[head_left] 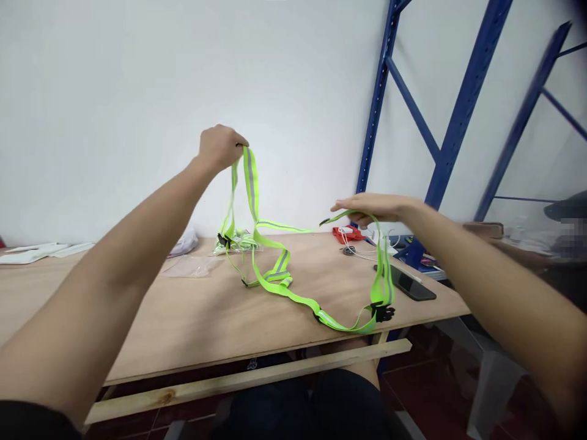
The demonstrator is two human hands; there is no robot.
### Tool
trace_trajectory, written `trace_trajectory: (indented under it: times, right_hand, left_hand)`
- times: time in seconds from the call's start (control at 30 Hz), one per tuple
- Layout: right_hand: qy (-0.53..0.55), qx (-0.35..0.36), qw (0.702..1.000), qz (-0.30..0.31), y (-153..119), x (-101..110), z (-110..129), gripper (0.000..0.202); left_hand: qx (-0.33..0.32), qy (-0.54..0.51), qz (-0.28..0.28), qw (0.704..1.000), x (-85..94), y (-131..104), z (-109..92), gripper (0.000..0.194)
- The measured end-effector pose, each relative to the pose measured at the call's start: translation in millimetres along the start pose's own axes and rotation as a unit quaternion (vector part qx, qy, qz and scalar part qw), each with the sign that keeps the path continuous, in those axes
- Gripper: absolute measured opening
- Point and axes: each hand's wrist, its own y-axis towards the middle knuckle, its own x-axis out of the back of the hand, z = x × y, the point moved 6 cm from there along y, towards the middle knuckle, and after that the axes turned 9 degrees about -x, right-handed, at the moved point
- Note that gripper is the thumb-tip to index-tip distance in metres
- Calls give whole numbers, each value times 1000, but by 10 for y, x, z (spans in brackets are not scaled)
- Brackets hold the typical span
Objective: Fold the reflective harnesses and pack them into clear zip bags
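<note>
My left hand (pixel 222 146) is raised against the white wall, its fingers closed on a neon-green reflective harness (pixel 251 183) with grey stripes. From that grip the straps hang down to the wooden table and run right in loose loops. Over the front right part of the table, my right hand (pixel 373 206) pinches another strap of it, whose loose end points left. Below that hand dangles a black buckle (pixel 383 313). Another black buckle (pixel 224 240) hangs beneath my left hand.
Behind the harness lies a clear packet with green straps (pixel 243 239), beside a flat plastic bag (pixel 192 266). A dark phone (pixel 410 284), a white cable (pixel 367 252) and a red item (pixel 347 233) lie on the right. Blue rack posts (pixel 463 116) rise behind. A person is partly visible at the right edge.
</note>
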Motion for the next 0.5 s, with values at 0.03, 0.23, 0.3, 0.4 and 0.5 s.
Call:
trace_trajectory:
  times: [0.03, 0.23, 0.3, 0.4, 0.5]
  right_hand:
    - [-12, -56, 997, 52, 64, -154, -132, 51]
    - [-152, -56, 959, 231, 252, -1001, -651, 42]
    - [-159, -16, 964, 211, 307, -1110, -698, 35]
    - [-161, 34, 977, 136, 376, -1052, -637, 25]
    - [-167, 135, 977, -2, 372, -790, -367, 18]
  left_hand:
    - [25, -15, -16, 999, -88, 38, -20, 31]
    - [89, -251, -9, 964, -645, 98, -259, 35]
    - [85, -364, 22, 927, -794, 100, -366, 33]
    - [93, -484, 50, 869, -927, 108, -499, 29]
    - [123, -568, 80, 810, -1024, 96, -645, 23]
